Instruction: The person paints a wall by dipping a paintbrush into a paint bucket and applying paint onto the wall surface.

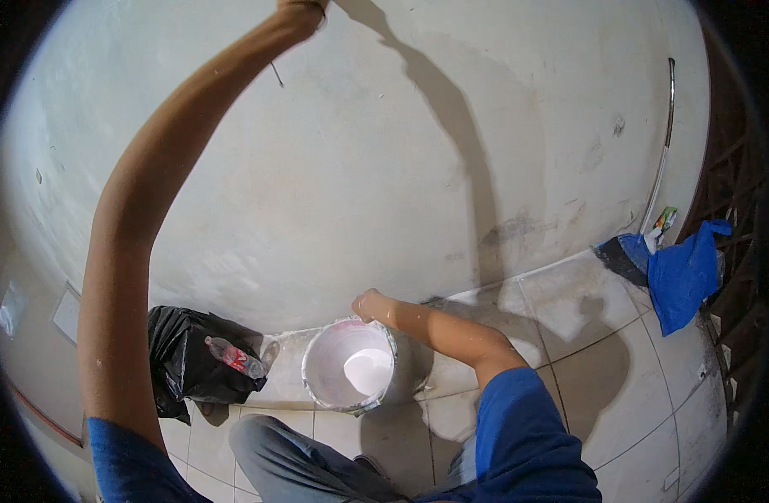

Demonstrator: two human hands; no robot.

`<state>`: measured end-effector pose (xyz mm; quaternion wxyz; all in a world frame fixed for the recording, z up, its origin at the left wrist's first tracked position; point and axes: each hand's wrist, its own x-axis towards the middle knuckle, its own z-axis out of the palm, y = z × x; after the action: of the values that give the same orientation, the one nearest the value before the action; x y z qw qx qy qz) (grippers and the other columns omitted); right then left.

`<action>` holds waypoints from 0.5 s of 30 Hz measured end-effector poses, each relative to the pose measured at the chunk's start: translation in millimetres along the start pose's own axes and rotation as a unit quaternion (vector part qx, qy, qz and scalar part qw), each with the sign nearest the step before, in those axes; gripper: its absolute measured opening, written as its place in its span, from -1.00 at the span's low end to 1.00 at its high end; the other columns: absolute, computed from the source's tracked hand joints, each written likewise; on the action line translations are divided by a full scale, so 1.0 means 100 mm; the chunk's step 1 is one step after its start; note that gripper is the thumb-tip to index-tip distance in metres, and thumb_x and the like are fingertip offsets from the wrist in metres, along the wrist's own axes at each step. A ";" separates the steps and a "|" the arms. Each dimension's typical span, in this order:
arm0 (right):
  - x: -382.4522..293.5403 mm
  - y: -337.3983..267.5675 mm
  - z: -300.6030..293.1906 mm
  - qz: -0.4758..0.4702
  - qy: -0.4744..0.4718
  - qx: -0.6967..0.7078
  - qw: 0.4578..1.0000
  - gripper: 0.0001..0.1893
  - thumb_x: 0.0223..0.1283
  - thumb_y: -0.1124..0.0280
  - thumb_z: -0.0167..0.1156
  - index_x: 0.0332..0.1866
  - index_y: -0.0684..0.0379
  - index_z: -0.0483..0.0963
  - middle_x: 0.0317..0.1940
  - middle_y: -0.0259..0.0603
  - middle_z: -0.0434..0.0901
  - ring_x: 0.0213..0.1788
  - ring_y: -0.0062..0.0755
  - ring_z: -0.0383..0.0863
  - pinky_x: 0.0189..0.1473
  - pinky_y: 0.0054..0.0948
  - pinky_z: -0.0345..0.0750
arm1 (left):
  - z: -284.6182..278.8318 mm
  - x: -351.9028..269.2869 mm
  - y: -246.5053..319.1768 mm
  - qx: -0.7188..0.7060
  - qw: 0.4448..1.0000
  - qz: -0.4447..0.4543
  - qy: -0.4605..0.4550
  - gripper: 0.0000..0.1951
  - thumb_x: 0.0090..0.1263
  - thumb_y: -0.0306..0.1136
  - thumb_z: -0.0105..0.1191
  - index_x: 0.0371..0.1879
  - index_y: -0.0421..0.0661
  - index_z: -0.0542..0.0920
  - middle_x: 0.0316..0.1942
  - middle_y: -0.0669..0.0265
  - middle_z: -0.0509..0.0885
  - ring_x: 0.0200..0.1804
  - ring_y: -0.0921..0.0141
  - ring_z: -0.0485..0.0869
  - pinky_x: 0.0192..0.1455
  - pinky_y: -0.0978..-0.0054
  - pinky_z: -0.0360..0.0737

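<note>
My left arm reaches far up along the off-white wall [334, 188], and the hand runs out of the picture at the top edge, so only its wrist end shows. Low at the centre, my right hand [367, 305] is at the far rim of a round bucket [391, 364]; its fingers are curled and turned away, and whether they grip the rim cannot be told. White liquid [367, 372], which looks like paint, lies in the bucket. A shadow of the raised arm falls across the wall.
Left of the bucket a black plastic bag [202, 371] bears a clear plastic bottle [235, 358] with a red label. A blue bag [681, 280] stands at the far right, near a long pole [669, 113] leaning on the wall. Floor tiles [623, 402] run along the wall's foot.
</note>
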<state>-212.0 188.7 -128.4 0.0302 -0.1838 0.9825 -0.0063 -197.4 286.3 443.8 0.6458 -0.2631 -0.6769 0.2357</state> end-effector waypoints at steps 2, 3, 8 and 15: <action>-0.03 -0.01 0.00 -0.016 0.008 -0.006 1.000 -0.79 -0.08 0.40 0.26 -0.26 0.12 0.67 -0.22 -0.10 0.71 -0.11 -0.20 0.71 -0.15 -0.20 0.58 | -0.06 -0.33 0.30 -0.118 0.990 0.067 -0.034 -0.83 0.37 -0.39 0.02 -0.17 -0.16 0.63 -0.26 0.08 0.73 -0.16 0.16 0.74 -0.23 0.25 0.70; -0.05 -0.01 0.00 -0.014 0.005 -0.007 1.000 -0.79 -0.08 0.40 0.27 -0.26 0.12 0.67 -0.21 -0.10 0.71 -0.11 -0.20 0.71 -0.14 -0.19 0.58 | -0.09 -0.47 0.45 -0.092 0.988 0.111 -0.057 -0.84 0.34 -0.43 0.04 -0.18 -0.16 0.63 -0.27 0.09 0.73 -0.18 0.19 0.75 -0.24 0.25 0.70; -0.02 0.00 -0.04 0.004 -0.008 0.002 1.000 -0.78 -0.06 0.39 0.26 -0.25 0.13 0.67 -0.19 -0.10 0.70 -0.10 -0.20 0.70 -0.14 -0.16 0.57 | -0.14 -0.34 0.60 -0.203 0.944 0.207 -0.157 -0.82 0.35 -0.40 0.01 -0.24 -0.14 0.68 -0.30 0.12 0.73 -0.22 0.19 0.74 -0.26 0.21 0.64; 0.08 -0.04 -0.09 0.018 -0.071 0.001 0.997 -0.77 0.05 0.35 0.24 -0.17 0.13 0.66 -0.12 -0.15 0.69 -0.04 -0.24 0.69 -0.03 -0.20 0.58 | -0.29 0.57 0.20 -0.075 0.993 0.017 -0.084 -0.78 0.35 -0.39 0.04 -0.06 0.02 0.63 -0.09 0.29 0.71 0.00 0.30 0.67 -0.07 0.32 0.59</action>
<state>-218.1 181.8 -119.3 0.1003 -0.1662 0.9810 0.0065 -169.1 338.3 474.5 0.5606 -0.3015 -0.7403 0.2165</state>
